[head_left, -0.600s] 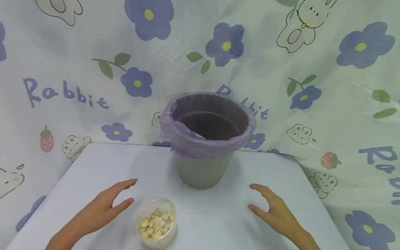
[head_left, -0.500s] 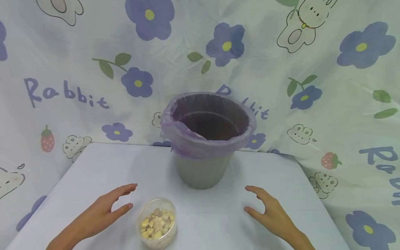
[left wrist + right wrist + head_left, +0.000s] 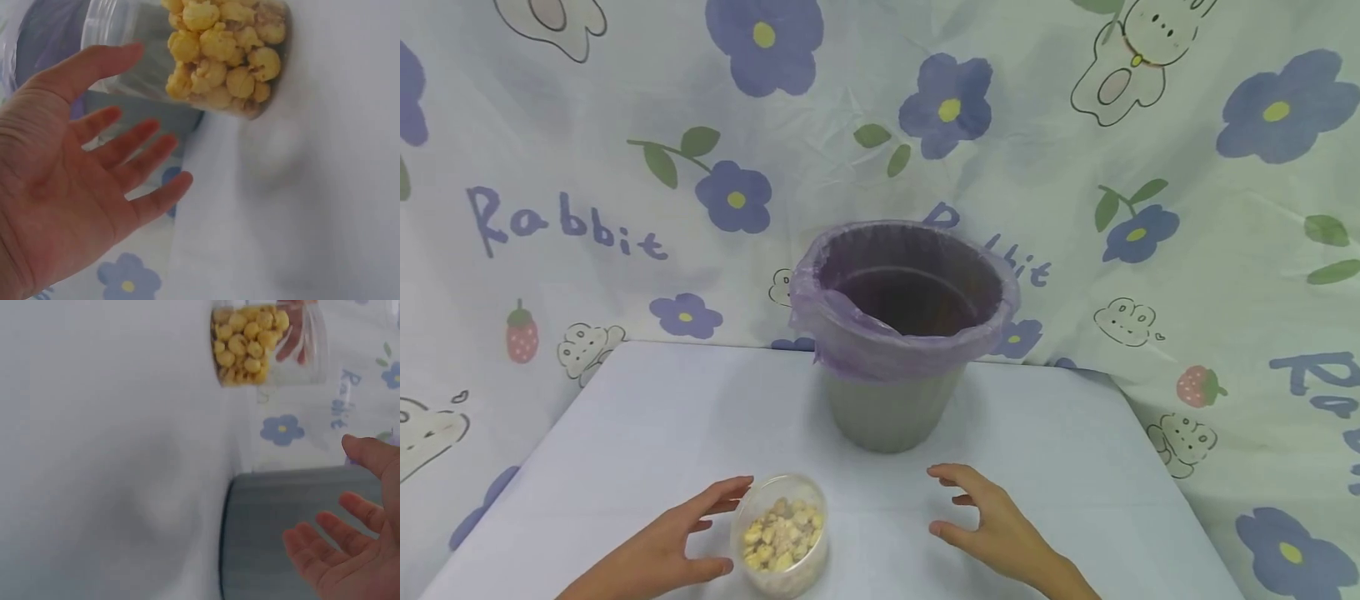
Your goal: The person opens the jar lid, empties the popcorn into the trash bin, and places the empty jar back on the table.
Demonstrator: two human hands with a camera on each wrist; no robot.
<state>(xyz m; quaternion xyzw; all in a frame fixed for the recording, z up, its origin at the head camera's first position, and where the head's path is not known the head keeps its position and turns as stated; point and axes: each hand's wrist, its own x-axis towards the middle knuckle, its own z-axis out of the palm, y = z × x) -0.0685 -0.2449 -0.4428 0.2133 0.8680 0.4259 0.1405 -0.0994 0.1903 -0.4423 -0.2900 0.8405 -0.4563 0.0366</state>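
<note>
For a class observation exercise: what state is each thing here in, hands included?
Clear tub: upright, open, partly filled
Popcorn: loose, inside the tub
Bin: upright, open, lined
Purple bag: folded over the bin's rim
Left hand: fingers apart beside the tub, contact unclear
Right hand: open, holding nothing
Patterned backdrop: hanging, creased

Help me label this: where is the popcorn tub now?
In the head view, the popcorn tub stands on the table, left of centre, beside the left hand, in front of the bin.
</note>
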